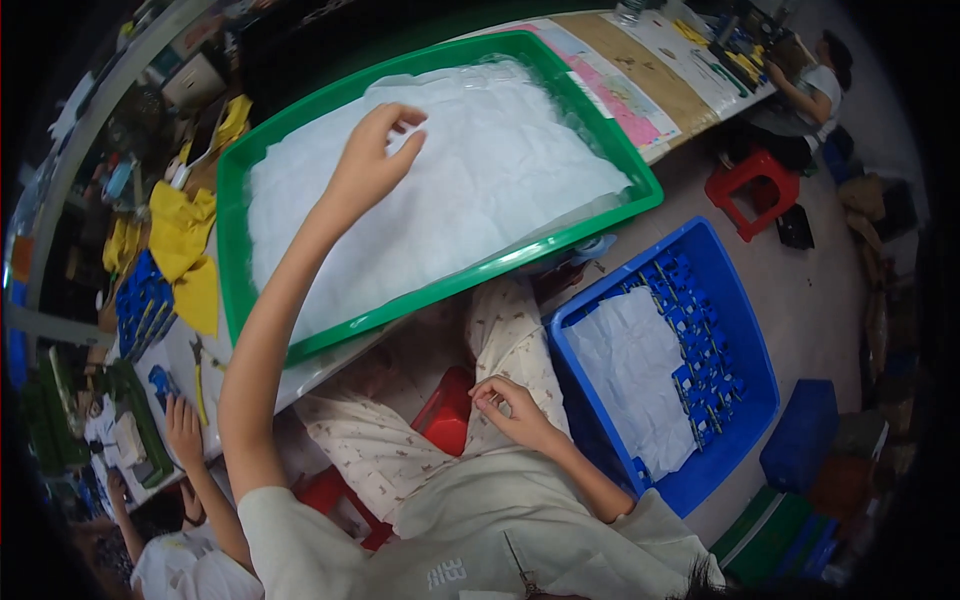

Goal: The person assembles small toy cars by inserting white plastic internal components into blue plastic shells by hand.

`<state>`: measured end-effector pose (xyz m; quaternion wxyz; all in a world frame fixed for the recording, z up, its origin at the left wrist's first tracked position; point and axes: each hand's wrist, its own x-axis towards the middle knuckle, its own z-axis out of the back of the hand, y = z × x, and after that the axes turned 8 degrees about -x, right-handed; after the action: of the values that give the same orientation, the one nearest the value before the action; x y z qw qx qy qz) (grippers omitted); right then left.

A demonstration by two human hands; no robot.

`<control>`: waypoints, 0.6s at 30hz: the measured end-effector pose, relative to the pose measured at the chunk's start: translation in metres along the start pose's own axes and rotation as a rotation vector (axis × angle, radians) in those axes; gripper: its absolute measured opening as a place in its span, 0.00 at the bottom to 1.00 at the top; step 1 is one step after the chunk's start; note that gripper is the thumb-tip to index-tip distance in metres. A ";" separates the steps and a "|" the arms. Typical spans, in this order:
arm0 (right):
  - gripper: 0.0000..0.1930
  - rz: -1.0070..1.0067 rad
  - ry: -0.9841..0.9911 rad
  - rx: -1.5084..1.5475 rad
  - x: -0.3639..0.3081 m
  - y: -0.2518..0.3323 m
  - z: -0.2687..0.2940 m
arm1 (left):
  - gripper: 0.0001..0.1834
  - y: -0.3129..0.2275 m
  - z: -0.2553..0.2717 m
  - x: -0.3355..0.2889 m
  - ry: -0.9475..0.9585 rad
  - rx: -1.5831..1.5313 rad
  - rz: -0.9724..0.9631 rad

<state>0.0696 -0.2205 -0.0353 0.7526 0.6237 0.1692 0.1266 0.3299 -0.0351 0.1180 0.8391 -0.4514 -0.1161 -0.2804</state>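
My left hand (375, 152) hangs over a green tray (440, 292), its thumb apart from the bent fingers and nothing held between them. Thin white sheets (470, 170), crumpled and overlapping, cover the inside of the tray; what lies beneath them is hidden. My right hand (515, 412) is at my lap, fingers curled in loosely, with nothing visible in them. To its right a blue crate (757, 400) stands low beside my leg. Rows of small blue parts (700, 330) with thin strips lie in the crate, partly under a white sheet (625, 380).
Yellow cloths (182, 235), more blue parts (145, 300) and yellow-handled pliers (199, 385) lie on the table at left. A co-worker's hand (183, 432) rests near them. Another person (815, 95) sits far right by a red stool (750, 190). A green crate (755, 535) stands lower right.
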 end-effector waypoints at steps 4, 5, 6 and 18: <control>0.04 -0.060 -0.366 -0.095 -0.020 -0.044 0.031 | 0.18 0.073 -0.068 0.097 -0.093 0.089 -0.072; 0.04 -0.076 -0.472 -0.107 -0.028 -0.059 0.042 | 0.22 0.088 -0.078 0.114 -0.187 0.282 -0.152; 0.04 -0.137 -0.566 -0.101 -0.037 -0.064 0.056 | 0.22 0.096 -0.088 0.126 -0.166 0.257 -0.165; 0.17 -0.971 -1.347 -0.987 -0.223 -0.253 0.226 | 0.17 0.155 -0.075 0.159 -0.374 -0.192 0.218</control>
<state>-0.0460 -0.5605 -0.2248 0.8395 0.0413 -0.1306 -0.5257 0.5445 -0.0878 0.0399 0.7813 -0.5833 -0.1931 -0.1095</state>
